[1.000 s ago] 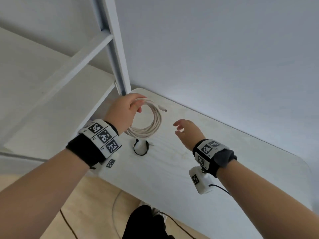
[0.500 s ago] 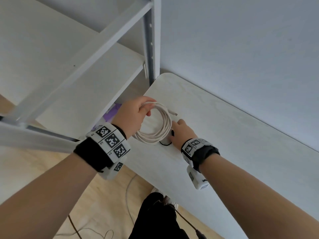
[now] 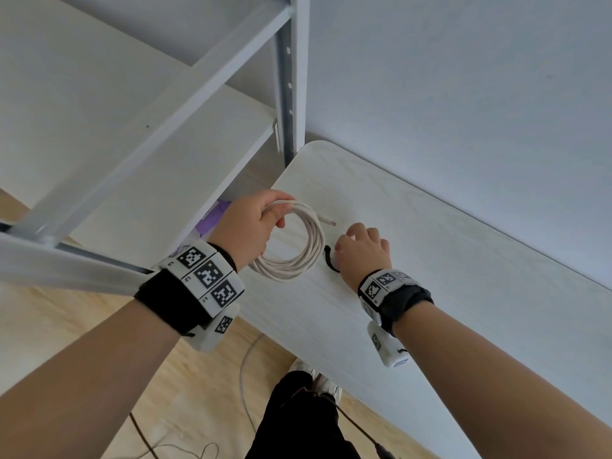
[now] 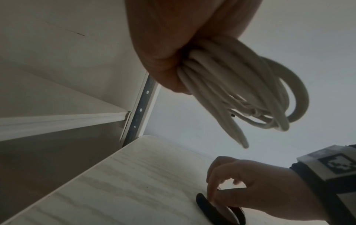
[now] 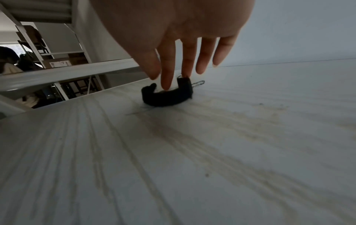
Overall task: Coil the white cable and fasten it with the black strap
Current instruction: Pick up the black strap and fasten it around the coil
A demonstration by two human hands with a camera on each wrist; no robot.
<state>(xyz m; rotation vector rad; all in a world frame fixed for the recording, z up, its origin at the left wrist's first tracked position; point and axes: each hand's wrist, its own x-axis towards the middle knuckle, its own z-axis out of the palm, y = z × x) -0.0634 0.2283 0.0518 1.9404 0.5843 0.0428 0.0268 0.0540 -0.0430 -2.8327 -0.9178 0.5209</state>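
The white cable is wound into a round coil, and my left hand grips its top, holding it above the table's left end. In the left wrist view the loops hang from my curled fingers. The black strap lies curled on the table just right of the coil. My right hand is down on it. In the right wrist view the fingers are straight, the forefinger tip sits inside the strap's curl and the thumb just outside its end. A small metal clip lies behind the strap.
The white wood-grain table runs off to the right along a plain wall. A white shelf unit with a metal post stands against the table's left end. Thin cables lie on the wooden floor below.
My right hand has dropped from the air beside the coil to the black strap on the table. The left hand keeps holding the coil; the head view has shifted.
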